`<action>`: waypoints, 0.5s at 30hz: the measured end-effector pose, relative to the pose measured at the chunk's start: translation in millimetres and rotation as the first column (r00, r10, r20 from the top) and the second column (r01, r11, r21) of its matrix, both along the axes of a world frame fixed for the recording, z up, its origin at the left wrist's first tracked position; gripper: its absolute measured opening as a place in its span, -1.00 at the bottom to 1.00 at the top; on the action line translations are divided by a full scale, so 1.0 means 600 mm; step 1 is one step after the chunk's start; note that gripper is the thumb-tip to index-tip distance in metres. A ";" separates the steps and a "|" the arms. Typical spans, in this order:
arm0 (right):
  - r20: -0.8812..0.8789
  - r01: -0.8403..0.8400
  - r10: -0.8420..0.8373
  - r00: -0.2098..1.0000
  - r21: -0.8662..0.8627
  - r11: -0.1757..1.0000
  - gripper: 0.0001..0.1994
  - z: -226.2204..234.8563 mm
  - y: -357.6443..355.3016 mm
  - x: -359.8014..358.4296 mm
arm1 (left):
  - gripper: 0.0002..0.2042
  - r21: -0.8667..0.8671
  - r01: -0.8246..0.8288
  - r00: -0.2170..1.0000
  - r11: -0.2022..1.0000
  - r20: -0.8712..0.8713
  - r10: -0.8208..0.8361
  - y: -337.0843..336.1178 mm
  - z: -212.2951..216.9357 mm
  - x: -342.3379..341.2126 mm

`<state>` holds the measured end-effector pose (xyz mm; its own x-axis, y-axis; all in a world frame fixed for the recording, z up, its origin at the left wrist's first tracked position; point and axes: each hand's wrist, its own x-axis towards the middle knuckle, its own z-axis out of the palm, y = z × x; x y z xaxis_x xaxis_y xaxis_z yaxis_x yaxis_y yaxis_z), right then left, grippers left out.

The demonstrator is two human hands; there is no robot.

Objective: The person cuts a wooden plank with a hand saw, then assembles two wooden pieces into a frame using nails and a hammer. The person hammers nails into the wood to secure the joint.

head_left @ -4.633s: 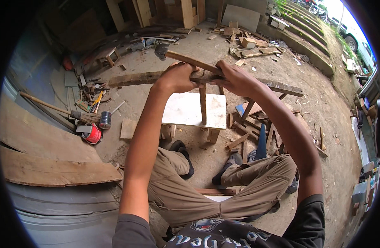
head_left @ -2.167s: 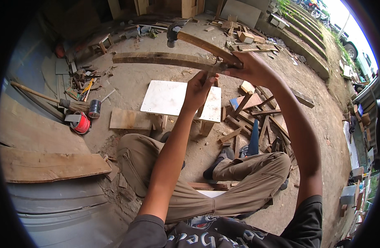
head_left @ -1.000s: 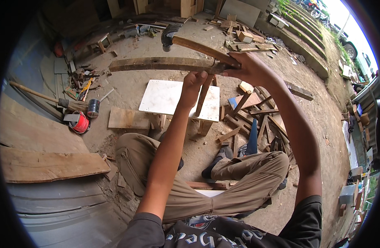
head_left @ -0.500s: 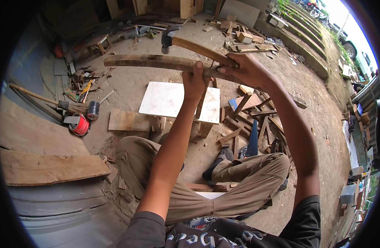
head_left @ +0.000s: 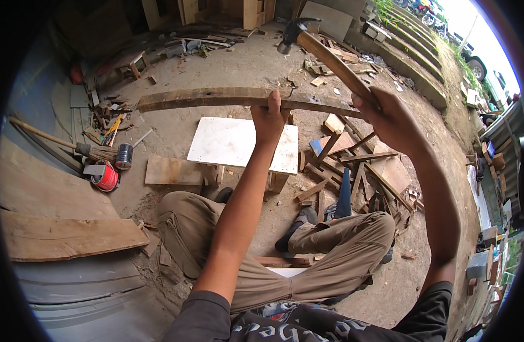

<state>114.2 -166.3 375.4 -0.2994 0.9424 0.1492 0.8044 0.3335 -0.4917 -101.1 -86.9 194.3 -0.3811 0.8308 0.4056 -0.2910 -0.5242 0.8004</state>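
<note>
A long, narrow wooden strip [head_left: 202, 98] lies crosswise in front of me, above a low white-topped table [head_left: 216, 139]. My left hand [head_left: 269, 118] is closed round the strip from below, its thumb up against the near side. Just right of that thumb, a bent nail [head_left: 292, 90] sticks up out of the wood. In my right hand [head_left: 392, 118] is a claw hammer [head_left: 337, 62], gripped near the end of its wooden handle. Its dark head is raised up and to the left, apart from the strip. The strip's right end passes close to my right hand, and whether they touch is unclear.
Loose wood offcuts [head_left: 359, 162] are heaped right of the table, with a blue saw-like blade [head_left: 343, 196] beside my foot. A red container [head_left: 105, 176], a dark can [head_left: 124, 157] and a broom [head_left: 96, 150] are at the left. Concrete steps [head_left: 413, 57] rise at the far right.
My right hand has drawn back right, and the hammer has swung up and right, away from the strip. The strip and my left hand have dropped slightly in view; the nail now shows clearly.
</note>
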 end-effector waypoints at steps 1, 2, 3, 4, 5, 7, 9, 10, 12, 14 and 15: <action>-0.007 0.011 -0.011 1.000 -0.019 1.000 -0.57 -0.001 -0.008 0.002 | -0.53 -0.002 -0.020 1.000 1.000 0.015 0.020 0.001 0.000 0.002; -0.014 0.026 -0.026 1.000 -0.037 0.999 -0.57 -0.002 -0.016 0.006 | -0.53 -0.005 -0.035 0.999 0.999 0.030 0.035 0.003 0.001 0.006; -0.020 0.040 -0.041 0.999 -0.056 0.998 -0.56 -0.003 -0.022 0.008 | -0.54 0.034 -0.028 0.999 0.999 0.024 0.027 0.005 0.001 0.007; -0.030 0.055 -0.057 0.998 -0.054 0.997 -0.56 0.000 -0.028 0.010 | -0.54 0.072 -0.022 1.000 0.997 0.018 0.021 0.007 0.001 0.003; -0.041 0.064 -0.067 0.997 -0.051 0.997 -0.57 0.004 -0.034 0.009 | -0.54 0.109 -0.021 1.000 0.994 0.011 0.020 0.010 -0.001 -0.001; -0.040 0.067 -0.068 0.997 -0.035 0.997 -0.57 0.003 -0.043 0.010 | -0.54 0.092 -0.048 0.999 0.995 -0.009 0.050 0.019 -0.012 -0.006; -0.016 0.052 -0.052 0.999 -0.002 0.999 -0.58 -0.002 -0.051 0.012 | -0.54 0.083 -0.072 0.997 0.994 0.004 0.072 0.026 -0.017 -0.011; -0.002 0.032 -0.032 0.999 -0.001 0.999 -0.58 0.001 -0.054 0.010 | -0.54 0.081 -0.082 0.996 0.993 0.028 0.080 0.029 -0.020 -0.010; 0.031 0.002 -0.002 1.000 -0.003 1.000 -0.59 0.010 -0.063 0.010 | -0.55 0.063 -0.075 0.994 0.995 0.080 0.070 0.023 -0.013 -0.003; 0.018 0.014 -0.015 1.000 0.046 0.999 -0.60 0.000 -0.062 0.009 | -0.55 0.036 -0.047 0.990 0.998 0.135 0.042 0.014 -0.008 0.003; 0.013 0.021 -0.022 1.000 0.069 0.997 -0.60 -0.005 -0.062 0.008 | -0.55 0.043 -0.041 0.992 0.998 0.124 0.036 0.012 -0.005 0.004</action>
